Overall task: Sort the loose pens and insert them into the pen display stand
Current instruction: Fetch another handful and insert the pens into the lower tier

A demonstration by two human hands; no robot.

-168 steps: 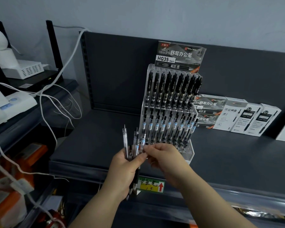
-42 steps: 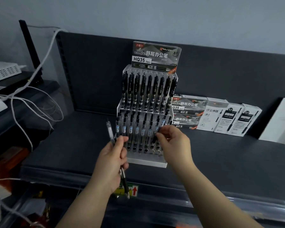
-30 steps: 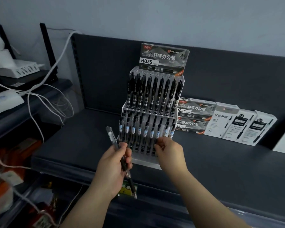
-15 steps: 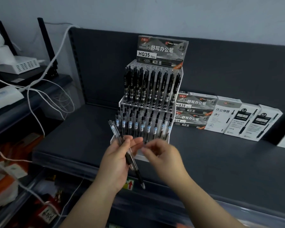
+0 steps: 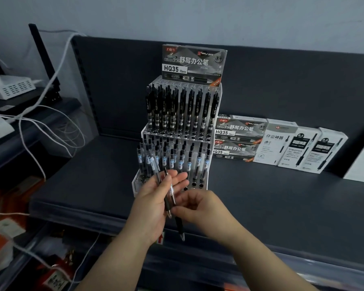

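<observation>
The head view looks down on a dark grey shelf [image 5: 282, 206] in front of a dark back panel. Near the middle of it stands the pen display stand [image 5: 136, 183], a clear acrylic rack with stepped tiers. Its upper tier is packed with upright pens that have black clips and tops. The tier below holds clear-barrelled pens with pale blue labels. The front row shows a few open holes towards its right side.

An HQ35 pen box [image 5: 193, 64] stands on top of the stand at the back. Two more HQ35 boxes [image 5: 237, 139] are stacked just to the right of the stand, followed by a row of white pen boxes [image 5: 292, 148] leaning against the back panel.

Both hands are in front of the stand's base, above the shelf's front edge. The left hand [image 5: 153, 202] has its fingers stretched towards the stand and its thumb pressing two loose pens [image 5: 171, 191] against them. The pens are slim and clear-barrelled with dark grips. They lie tilted, button ends up by the stand's lower pens and tips pointing down towards the shelf edge.

The right hand [image 5: 200, 208] is curled, and its thumb and forefinger close on the pens' lower part, just beside the left palm. Which of the two pens it pinches cannot be told.

White cables [image 5: 51, 80] trail over a side shelf on the left.
</observation>
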